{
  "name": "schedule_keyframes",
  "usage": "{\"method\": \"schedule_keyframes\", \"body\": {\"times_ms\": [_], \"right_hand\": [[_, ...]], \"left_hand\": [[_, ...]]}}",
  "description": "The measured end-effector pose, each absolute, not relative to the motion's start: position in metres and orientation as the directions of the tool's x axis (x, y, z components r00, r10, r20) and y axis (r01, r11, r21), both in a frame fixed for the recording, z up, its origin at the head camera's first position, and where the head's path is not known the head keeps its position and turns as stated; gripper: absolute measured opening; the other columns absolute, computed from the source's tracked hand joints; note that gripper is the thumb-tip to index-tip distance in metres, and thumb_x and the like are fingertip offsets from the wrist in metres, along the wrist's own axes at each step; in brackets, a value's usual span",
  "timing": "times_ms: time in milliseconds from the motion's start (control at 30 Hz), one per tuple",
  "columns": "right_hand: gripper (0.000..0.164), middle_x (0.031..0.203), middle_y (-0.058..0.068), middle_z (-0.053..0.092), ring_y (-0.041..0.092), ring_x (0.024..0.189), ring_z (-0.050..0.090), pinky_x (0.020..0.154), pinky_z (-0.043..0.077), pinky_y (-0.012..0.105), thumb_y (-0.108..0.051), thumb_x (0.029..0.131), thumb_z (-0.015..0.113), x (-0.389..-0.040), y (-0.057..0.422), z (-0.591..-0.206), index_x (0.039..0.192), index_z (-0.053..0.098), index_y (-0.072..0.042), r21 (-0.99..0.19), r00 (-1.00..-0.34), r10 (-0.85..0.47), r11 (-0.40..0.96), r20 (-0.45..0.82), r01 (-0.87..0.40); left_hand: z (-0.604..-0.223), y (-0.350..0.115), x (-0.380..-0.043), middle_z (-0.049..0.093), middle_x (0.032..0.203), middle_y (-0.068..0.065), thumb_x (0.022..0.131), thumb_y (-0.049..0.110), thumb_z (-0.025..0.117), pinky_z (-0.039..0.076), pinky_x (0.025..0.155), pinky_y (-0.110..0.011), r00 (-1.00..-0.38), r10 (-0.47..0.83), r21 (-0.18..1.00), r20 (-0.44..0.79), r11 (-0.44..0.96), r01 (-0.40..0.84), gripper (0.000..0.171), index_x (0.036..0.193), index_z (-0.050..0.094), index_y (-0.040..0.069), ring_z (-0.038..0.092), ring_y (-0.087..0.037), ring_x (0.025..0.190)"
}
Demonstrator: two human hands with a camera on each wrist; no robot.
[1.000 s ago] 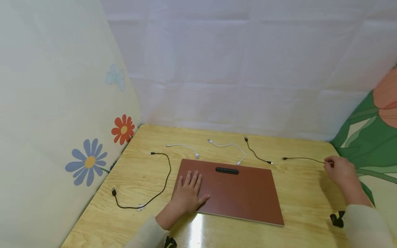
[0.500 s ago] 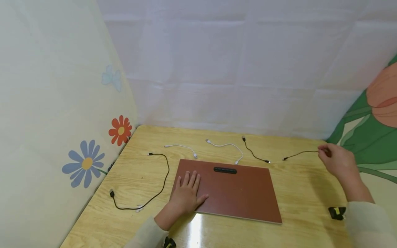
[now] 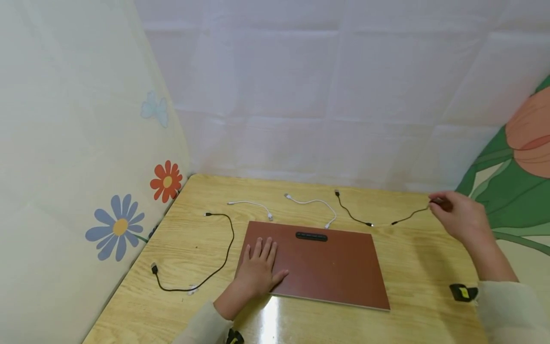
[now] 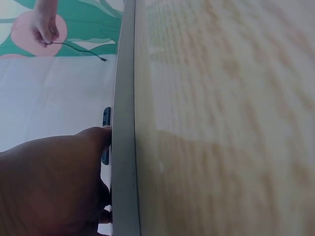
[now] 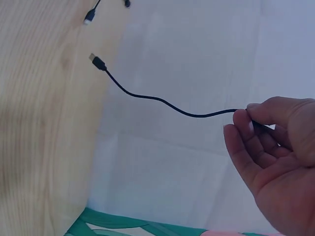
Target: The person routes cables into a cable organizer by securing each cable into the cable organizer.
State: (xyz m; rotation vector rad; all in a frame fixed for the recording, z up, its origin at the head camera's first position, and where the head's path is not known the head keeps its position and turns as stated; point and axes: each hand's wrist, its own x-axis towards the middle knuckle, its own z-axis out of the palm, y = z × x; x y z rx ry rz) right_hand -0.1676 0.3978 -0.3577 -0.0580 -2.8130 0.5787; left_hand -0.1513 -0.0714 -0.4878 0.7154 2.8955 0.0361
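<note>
My left hand [image 3: 259, 270] lies flat with fingers spread on the left part of a reddish-brown board [image 3: 335, 272]. A black handle-like piece [image 3: 311, 236] sits near the board's far edge. In the left wrist view the thumb of my left hand [image 4: 59, 182] lies along the board's pale edge [image 4: 124, 147]. At the far right, my right hand [image 3: 461, 217] pinches one end of a short black USB cable [image 3: 410, 216] between thumb and fingertips. The right wrist view shows the cable [image 5: 162, 100] stretching from my right hand [image 5: 275, 147] to its loose plug.
Behind the board lie two short white cables [image 3: 253, 203] [image 3: 318, 200] and another short black cable [image 3: 351, 210]. A longer black cable [image 3: 232, 243] curves across the wooden table [image 3: 206, 315] on the left. Cloth hangs [image 3: 275, 95] behind the table, with printed flowers at the sides.
My right hand has lifted and moved left with the cable's end, and the cable now slopes down to its loose plug. The left hand stays on the board.
</note>
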Motion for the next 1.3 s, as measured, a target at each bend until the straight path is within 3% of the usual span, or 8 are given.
{"method": "schedule_keyframes", "body": {"times_ms": [367, 467, 600, 667, 733, 867, 1033, 1300], "right_hand": [[0.039, 0.117, 0.031, 0.066, 0.048, 0.104, 0.061, 0.074, 0.049, 0.058, -0.034, 0.105, 0.056, -0.161, 0.374, -0.344, 0.126, 0.063, -0.001, -0.462, -0.964, 0.140, 0.886, 0.228, 0.019], [0.039, 0.116, 0.028, 0.068, 0.043, 0.102, 0.063, 0.071, 0.051, 0.046, -0.035, 0.103, 0.059, -0.160, 0.367, -0.342, 0.125, 0.064, -0.003, -0.478, -0.960, 0.134, 0.878, 0.246, 0.000], [0.039, 0.115, 0.024, 0.070, 0.003, 0.086, 0.062, 0.063, 0.048, 0.023, -0.038, 0.102, 0.061, -0.157, 0.360, -0.338, 0.123, 0.066, -0.006, -0.501, -0.958, 0.112, 0.865, 0.262, -0.036], [0.040, 0.114, 0.023, 0.070, -0.015, 0.082, 0.052, 0.061, 0.047, 0.017, -0.039, 0.102, 0.060, -0.156, 0.356, -0.337, 0.124, 0.066, -0.006, -0.522, -0.960, 0.097, 0.851, 0.264, -0.058], [0.041, 0.114, 0.023, 0.070, -0.023, 0.079, 0.046, 0.060, 0.047, 0.015, -0.040, 0.102, 0.060, -0.156, 0.351, -0.337, 0.124, 0.066, -0.006, -0.548, -0.962, 0.086, 0.833, 0.260, -0.074], [0.036, 0.109, 0.019, 0.071, -0.021, 0.079, 0.050, 0.061, 0.048, 0.013, -0.031, 0.101, 0.064, -0.155, 0.341, -0.339, 0.123, 0.067, -0.003, -0.583, -0.955, 0.054, 0.802, 0.293, -0.134], [0.022, 0.093, -0.005, 0.070, -0.012, 0.077, 0.059, 0.062, 0.049, 0.012, -0.014, 0.098, 0.069, -0.154, 0.328, -0.342, 0.115, 0.070, -0.001, -0.611, -0.926, -0.010, 0.749, 0.377, -0.257], [0.024, 0.095, -0.013, 0.071, -0.004, 0.083, 0.064, 0.066, 0.052, 0.015, -0.023, 0.098, 0.070, -0.150, 0.308, -0.341, 0.114, 0.072, -0.005, -0.699, -0.948, 0.013, 0.679, 0.319, -0.226]], "left_hand": [[-0.487, -0.072, -0.152, 0.020, 0.168, -0.013, 0.102, 0.066, 0.033, 0.022, 0.119, -0.061, -0.876, 0.461, 0.079, -0.143, 0.887, 0.454, 0.082, 0.162, 0.024, 0.010, 0.018, -0.038, 0.154], [-0.486, -0.072, -0.152, 0.020, 0.167, -0.013, 0.102, 0.066, 0.033, 0.022, 0.119, -0.061, -0.877, 0.458, 0.081, -0.142, 0.889, 0.451, 0.082, 0.162, 0.024, 0.010, 0.018, -0.038, 0.154], [-0.487, -0.073, -0.153, 0.020, 0.167, -0.013, 0.103, 0.065, 0.034, 0.021, 0.119, -0.061, -0.877, 0.460, 0.091, -0.140, 0.888, 0.451, 0.081, 0.162, 0.025, 0.010, 0.018, -0.038, 0.154], [-0.488, -0.074, -0.153, 0.020, 0.167, -0.014, 0.103, 0.065, 0.034, 0.020, 0.119, -0.062, -0.875, 0.462, 0.102, -0.142, 0.886, 0.451, 0.081, 0.161, 0.024, 0.009, 0.017, -0.039, 0.154], [-0.488, -0.074, -0.153, 0.020, 0.167, -0.014, 0.103, 0.064, 0.035, 0.020, 0.119, -0.062, -0.875, 0.464, 0.109, -0.140, 0.885, 0.452, 0.081, 0.161, 0.025, 0.009, 0.017, -0.039, 0.154], [-0.488, -0.075, -0.153, 0.019, 0.167, -0.015, 0.103, 0.064, 0.034, 0.019, 0.120, -0.062, -0.873, 0.468, 0.113, -0.138, 0.883, 0.456, 0.081, 0.161, 0.025, 0.008, 0.016, -0.040, 0.154], [-0.489, -0.076, -0.154, 0.020, 0.167, -0.014, 0.103, 0.065, 0.034, 0.019, 0.120, -0.062, -0.874, 0.465, 0.109, -0.138, 0.885, 0.453, 0.081, 0.161, 0.025, 0.009, 0.017, -0.039, 0.154], [-0.490, -0.075, -0.154, 0.020, 0.167, -0.015, 0.103, 0.064, 0.036, 0.019, 0.119, -0.063, -0.875, 0.464, 0.119, -0.140, 0.885, 0.450, 0.081, 0.161, 0.026, 0.008, 0.017, -0.040, 0.154]]}}
